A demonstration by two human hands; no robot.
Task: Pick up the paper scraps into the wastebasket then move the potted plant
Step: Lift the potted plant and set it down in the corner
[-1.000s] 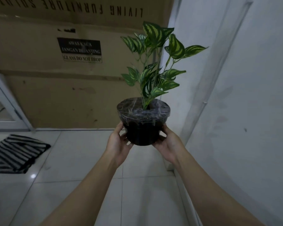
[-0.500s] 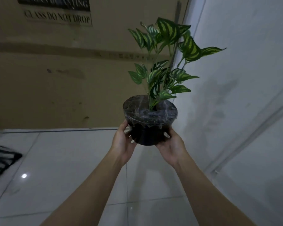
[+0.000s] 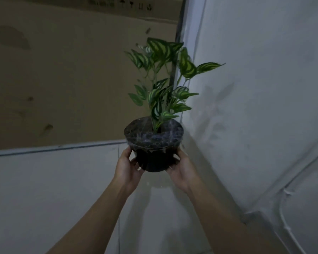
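Observation:
The potted plant (image 3: 155, 143) has striped green leaves and a black pot whose soil is covered with clear plastic film. I hold it in the air above the white tiled floor, close to the corner. My left hand (image 3: 127, 166) grips the pot's left side and my right hand (image 3: 182, 168) grips its right side. No paper scraps or wastebasket are in view.
A large brown cardboard box (image 3: 62, 79) leans against the back wall. A white wall (image 3: 255, 88) rises on the right, with a thin cable (image 3: 286, 230) along its base. White floor tiles (image 3: 53, 189) spread below and to the left.
The view has turned right and dipped; the striped mat at the left has left the frame. The plant, still in both hands, sits nearer the corner and a little lower.

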